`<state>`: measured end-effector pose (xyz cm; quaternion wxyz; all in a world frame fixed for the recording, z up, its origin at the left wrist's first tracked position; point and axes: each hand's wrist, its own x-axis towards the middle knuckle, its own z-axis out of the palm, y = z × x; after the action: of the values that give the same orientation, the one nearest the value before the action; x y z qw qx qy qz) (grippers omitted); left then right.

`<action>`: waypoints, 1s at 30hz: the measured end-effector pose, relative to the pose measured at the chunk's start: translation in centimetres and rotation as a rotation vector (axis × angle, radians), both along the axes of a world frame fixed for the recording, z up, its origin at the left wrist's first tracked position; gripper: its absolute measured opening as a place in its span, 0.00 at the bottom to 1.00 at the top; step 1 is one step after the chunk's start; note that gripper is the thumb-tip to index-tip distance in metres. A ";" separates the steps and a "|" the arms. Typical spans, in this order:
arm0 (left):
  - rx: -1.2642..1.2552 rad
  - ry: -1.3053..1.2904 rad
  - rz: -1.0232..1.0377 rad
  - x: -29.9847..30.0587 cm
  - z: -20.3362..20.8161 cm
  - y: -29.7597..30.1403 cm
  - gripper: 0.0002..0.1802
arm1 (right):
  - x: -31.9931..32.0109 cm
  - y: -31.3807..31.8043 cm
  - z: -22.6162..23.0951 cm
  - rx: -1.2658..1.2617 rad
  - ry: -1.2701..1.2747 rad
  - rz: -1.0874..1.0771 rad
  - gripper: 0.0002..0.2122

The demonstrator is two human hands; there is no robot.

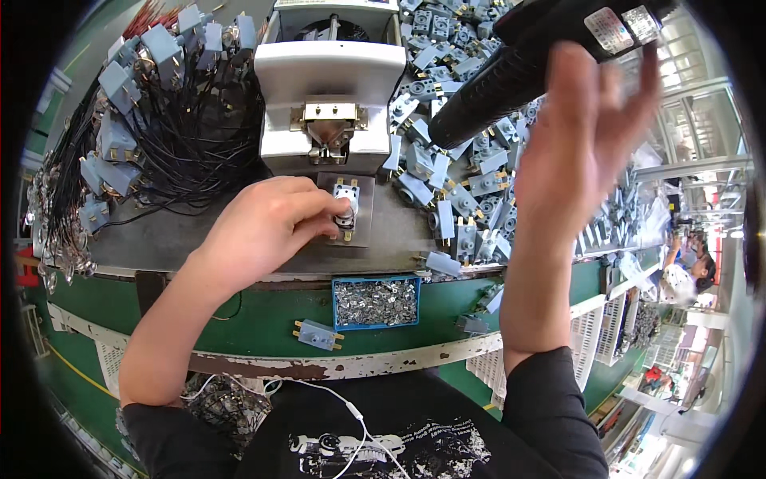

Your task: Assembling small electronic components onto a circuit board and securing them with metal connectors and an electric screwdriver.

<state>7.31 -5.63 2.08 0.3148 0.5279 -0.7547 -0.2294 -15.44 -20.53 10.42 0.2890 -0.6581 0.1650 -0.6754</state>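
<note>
My left hand [271, 219] reaches to a small metal plate [361, 233] in front of the white machine [329, 68]. Its thumb and index finger pinch a small white part with brass terminals [346, 192] lying on that plate. My right hand [586, 136] is raised at the upper right, blurred by motion, its fingers stretched and apart with nothing seen in them. Its fingertips overlap a thick black tube-shaped device [511, 80] bearing white labels; whether they touch it I cannot tell.
Many grey-blue housings with brass pins [479, 184] are heaped at the right. More housings hang on black wires [191, 152] at the left. Along the near bench edge stand a blue tray of small metal pieces [375, 326] and one loose housing [317, 335]. Another person [682, 275] is far right.
</note>
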 end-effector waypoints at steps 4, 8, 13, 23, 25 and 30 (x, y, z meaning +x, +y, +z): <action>0.056 -0.093 0.008 0.6 0.2 0.4 0.12 | 4.7 3.2 2.8 0.496 0.118 0.084 0.25; -0.113 -0.089 0.053 -0.2 -0.2 0.3 0.13 | 5.1 3.0 2.7 0.226 0.067 0.035 0.28; -0.097 -0.073 0.069 -0.5 -1.0 0.5 0.12 | 7.1 0.4 1.7 0.009 -0.057 0.309 0.19; -0.110 -0.086 0.115 -0.8 -1.6 1.0 0.14 | 10.8 4.2 0.8 0.251 -0.140 0.319 0.20; -0.096 -0.080 0.108 -0.6 -1.6 1.0 0.14 | 11.5 5.0 0.9 0.327 -0.068 0.339 0.25; -0.105 -0.089 0.089 -0.8 -1.7 0.7 0.13 | 12.1 5.1 2.6 0.452 -0.051 0.462 0.33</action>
<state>6.52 -4.91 0.39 0.3182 0.5534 -0.7546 -0.1518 -3.37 -15.41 13.02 0.5775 -0.5801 0.1498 -0.5546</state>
